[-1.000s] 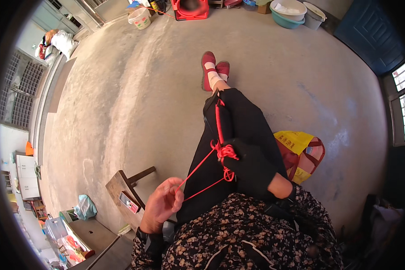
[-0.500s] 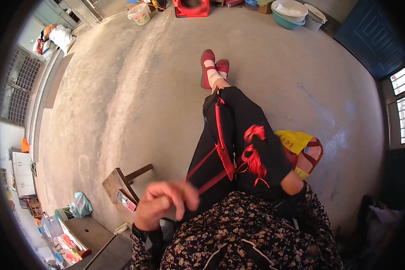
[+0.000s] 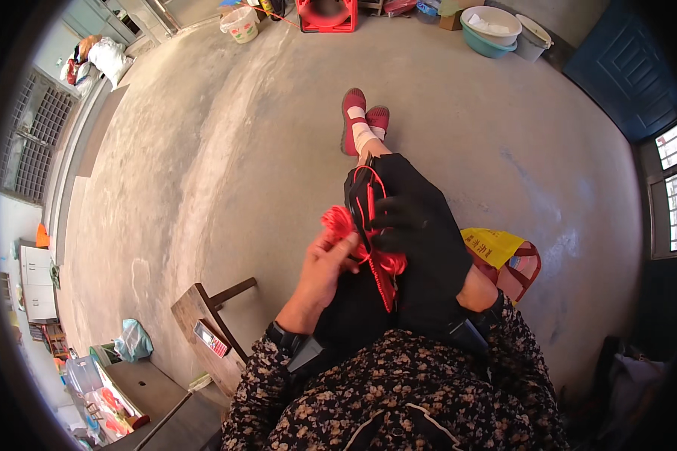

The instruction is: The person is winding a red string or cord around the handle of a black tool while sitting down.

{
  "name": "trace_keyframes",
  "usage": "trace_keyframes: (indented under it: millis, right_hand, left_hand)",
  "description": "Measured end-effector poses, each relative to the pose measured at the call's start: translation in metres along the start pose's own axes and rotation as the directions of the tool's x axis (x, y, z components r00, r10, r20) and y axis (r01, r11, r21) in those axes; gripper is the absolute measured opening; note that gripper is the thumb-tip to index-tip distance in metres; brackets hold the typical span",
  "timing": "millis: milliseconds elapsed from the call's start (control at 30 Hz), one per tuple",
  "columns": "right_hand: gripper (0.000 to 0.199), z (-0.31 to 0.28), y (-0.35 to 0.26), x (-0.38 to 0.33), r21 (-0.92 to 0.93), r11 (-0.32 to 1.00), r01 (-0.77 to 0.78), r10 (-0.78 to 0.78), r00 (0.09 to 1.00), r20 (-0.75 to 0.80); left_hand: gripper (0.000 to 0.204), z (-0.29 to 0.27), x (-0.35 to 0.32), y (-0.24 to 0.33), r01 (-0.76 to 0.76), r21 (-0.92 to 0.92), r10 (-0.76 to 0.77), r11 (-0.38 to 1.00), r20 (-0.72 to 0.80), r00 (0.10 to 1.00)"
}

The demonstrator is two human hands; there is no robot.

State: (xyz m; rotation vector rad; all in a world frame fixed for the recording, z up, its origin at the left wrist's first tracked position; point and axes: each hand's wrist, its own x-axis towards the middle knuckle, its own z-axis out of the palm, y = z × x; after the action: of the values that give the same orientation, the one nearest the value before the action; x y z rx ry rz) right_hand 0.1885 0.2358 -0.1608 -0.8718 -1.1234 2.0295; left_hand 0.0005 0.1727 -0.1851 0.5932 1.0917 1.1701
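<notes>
My bare left hand (image 3: pixel 327 264) is closed on a bundle of red cord (image 3: pixel 337 219) at the left side of a long, narrow black-and-red piece (image 3: pixel 381 286). This piece lies lengthwise over my lap, with red coils along its edge and a thin red loop at its far end. More red strands (image 3: pixel 393 263) show right of it, below my gloved fingers. My right hand (image 3: pixel 402 223), in a black glove, has its fingers apart, tips beside the piece. The glove blends into my black trousers, so its thumb and palm are hard to make out.
A yellow and red bag (image 3: pixel 496 244) stands on the floor by my right thigh. To my left is a wooden stool (image 3: pixel 207 316) bearing a phone (image 3: pixel 210 338). Basins (image 3: pixel 489 30), a bucket (image 3: pixel 240 24) and a red plastic stool (image 3: pixel 327 19) line the far side.
The red cord bundle has passed from my gloved right hand to my left hand, left of the piece. My left hand has moved up and inward; my right hand has moved left toward the piece.
</notes>
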Motion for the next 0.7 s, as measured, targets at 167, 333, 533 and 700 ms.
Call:
trace_keyframes:
  millis: [167,333,533,700]
  right_hand:
    - [0.054,0.016,-0.023,-0.009,-0.595,0.677,0.434,-0.584,0.808,-0.076]
    - [0.044,0.049,-0.03,-0.001,-0.855,0.012,0.519,-0.584,0.698,0.415]
    - [0.026,0.037,-0.069,-0.058,-0.668,0.557,0.494,-0.166,0.854,0.494]
    - [0.022,0.023,-0.05,-0.112,-0.334,0.934,0.13,-0.067,0.979,0.193]
  left_hand:
    - [0.03,-0.04,-0.026,0.048,0.058,-0.317,-0.087,0.947,-0.079,0.993]
    - [0.032,-0.015,-0.108,0.113,-0.351,-0.3,0.4,0.887,0.119,0.909]
    - [0.018,-0.034,-0.134,0.134,-0.565,0.159,0.578,0.81,-0.051,0.814]
    - [0.012,-0.016,-0.07,0.073,-0.267,0.407,0.345,0.873,-0.13,0.93]
